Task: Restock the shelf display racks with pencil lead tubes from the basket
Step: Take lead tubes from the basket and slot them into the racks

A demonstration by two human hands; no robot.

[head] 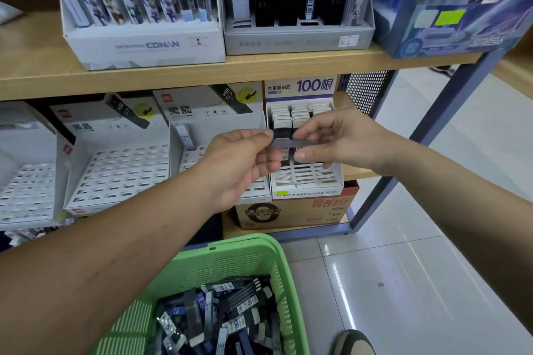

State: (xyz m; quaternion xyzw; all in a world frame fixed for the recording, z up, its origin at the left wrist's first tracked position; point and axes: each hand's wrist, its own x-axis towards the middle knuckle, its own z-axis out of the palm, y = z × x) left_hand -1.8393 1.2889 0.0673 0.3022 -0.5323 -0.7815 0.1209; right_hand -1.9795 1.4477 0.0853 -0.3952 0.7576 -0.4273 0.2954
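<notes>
Left hand (242, 164) and right hand (337, 138) pinch one lead tube (288, 143) between them.

- Slotted racks (115, 176) on the lower shelf stand open at the front.
- The upper shelf board (173, 75) overhangs them.
- Left hand (239, 164), right hand (340, 138) and the pencil lead tube (288, 143) bar the right rack (308, 180).

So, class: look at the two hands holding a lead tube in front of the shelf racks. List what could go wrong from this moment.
1. The pencil lead tube is pinched only at its ends by the left hand and right hand; a slip could drop it onto the tiled floor.
2. The green basket seems to hold mixed tubes, so this one might go into the HB rack instead of the 100-count rack behind it.
</notes>
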